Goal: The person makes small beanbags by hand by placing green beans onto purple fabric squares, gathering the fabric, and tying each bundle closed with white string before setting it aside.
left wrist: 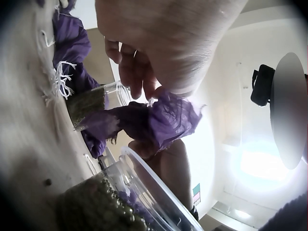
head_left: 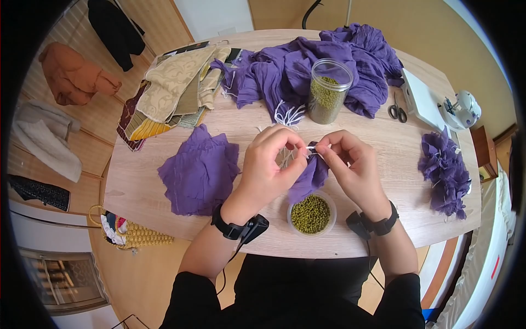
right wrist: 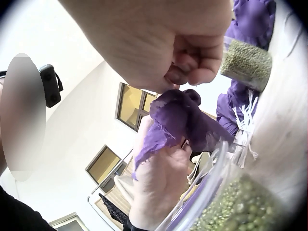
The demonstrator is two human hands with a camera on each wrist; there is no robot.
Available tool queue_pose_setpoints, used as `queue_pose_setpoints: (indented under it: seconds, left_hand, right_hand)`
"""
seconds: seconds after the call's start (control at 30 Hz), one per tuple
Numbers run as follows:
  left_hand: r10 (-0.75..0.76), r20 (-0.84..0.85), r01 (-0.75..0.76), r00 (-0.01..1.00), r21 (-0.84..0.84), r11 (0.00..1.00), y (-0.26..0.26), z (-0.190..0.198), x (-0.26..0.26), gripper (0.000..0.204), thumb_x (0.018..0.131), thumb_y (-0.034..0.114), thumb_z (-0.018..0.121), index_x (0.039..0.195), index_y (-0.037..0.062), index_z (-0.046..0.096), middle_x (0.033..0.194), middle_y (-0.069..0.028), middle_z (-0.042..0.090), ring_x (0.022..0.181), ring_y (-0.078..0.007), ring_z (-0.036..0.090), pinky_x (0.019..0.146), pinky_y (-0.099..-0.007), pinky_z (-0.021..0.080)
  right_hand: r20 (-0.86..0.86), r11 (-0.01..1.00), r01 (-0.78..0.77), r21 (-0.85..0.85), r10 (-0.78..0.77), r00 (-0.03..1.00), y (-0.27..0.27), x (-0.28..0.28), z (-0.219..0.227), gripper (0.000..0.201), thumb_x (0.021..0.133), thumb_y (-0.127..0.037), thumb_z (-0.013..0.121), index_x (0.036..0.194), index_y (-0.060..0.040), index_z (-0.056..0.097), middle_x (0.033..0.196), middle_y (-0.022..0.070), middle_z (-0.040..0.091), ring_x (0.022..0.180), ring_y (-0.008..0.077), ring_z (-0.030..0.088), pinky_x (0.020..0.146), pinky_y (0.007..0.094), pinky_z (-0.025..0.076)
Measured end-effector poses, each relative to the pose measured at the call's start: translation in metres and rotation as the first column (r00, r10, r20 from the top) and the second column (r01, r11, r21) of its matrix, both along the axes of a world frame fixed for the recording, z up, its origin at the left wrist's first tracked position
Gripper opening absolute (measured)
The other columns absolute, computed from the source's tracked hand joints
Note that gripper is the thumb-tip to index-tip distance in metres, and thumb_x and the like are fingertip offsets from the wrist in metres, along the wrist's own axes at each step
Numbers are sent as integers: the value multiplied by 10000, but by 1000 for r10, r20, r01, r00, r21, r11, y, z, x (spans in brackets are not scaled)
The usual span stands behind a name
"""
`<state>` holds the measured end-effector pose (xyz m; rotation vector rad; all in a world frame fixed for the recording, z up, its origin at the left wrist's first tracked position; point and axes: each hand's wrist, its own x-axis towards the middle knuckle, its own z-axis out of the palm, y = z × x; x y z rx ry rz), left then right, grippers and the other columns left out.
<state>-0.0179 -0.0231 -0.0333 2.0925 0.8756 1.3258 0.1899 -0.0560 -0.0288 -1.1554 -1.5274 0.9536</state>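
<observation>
Over a round clear tub (head_left: 334, 222) of green beans (head_left: 310, 214), a small gathered piece of purple cloth (head_left: 309, 181) hangs between the two hands. White string (head_left: 312, 147) crosses the cloth's gathered top. The left hand (head_left: 271, 159) pinches one side of the string between thumb and forefinger. From the other side, the right hand (head_left: 355, 167) pinches the string close to the cloth, its remaining fingers curled. In the left wrist view the purple cloth (left wrist: 166, 120) flares out below the fingertips. The right wrist view shows its bunched body (right wrist: 173, 118); whatever is inside is hidden.
Left of the hands lies a stack of purple cloth squares (head_left: 200, 170). Behind stand a clear jar (head_left: 327, 104) of beans, loose white strings (head_left: 289, 114) and a purple cloth heap (head_left: 285, 63). Scissors (head_left: 398, 111), a small sewing machine (head_left: 466, 109) and purple bundles (head_left: 444, 175) are at right.
</observation>
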Motion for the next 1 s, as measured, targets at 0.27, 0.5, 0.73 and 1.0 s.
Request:
queue_pose_setpoints:
  seconds: [0.27, 0.5, 0.73, 1.0]
  left_hand:
    - [160, 12, -160, 987, -16, 987, 0, 4, -2, 65, 924, 27, 700, 944, 16, 639, 869, -98, 658, 789, -218, 654, 741, -334, 515]
    - [176, 4, -175, 984, -94, 980, 1, -1, -7, 67, 961, 39, 701, 969, 9, 641, 887, -62, 690, 809, -152, 647, 744, -297, 505]
    - [5, 421, 264, 907, -578, 772, -6, 8, -3, 68, 1064, 87, 635, 1058, 22, 654, 995, -21, 715, 926, -72, 659, 844, -222, 512]
    - [-10, 433, 275, 902, -555, 785, -4, 5, -2, 122, 1067, 146, 629, 1041, 27, 644, 933, -13, 692, 856, -72, 607, 779, -228, 447]
  right_hand:
    - [-67, 999, 29, -14, -30, 997, 1, 0, 4, 104, 1034, -70, 703, 1085, 20, 710, 796, -41, 646, 723, -9, 512, 630, 179, 406]
    - [177, 1000, 5, -6, -3, 984, 0, 6, 10, 159, 1007, -62, 702, 1160, -21, 693, 690, 2, 604, 649, 36, 558, 598, 257, 467]
    - [339, 922, -176, 345, 53, 939, 2, 4, 1, 481, 830, -80, 742, 1301, -88, 644, 750, 149, 669, 721, 348, 705, 662, 462, 546]
    - [278, 944, -136, 300, 50, 959, -6, 11, 8, 284, 882, -119, 754, 1148, -48, 685, 839, 130, 695, 736, 284, 705, 675, 379, 547]
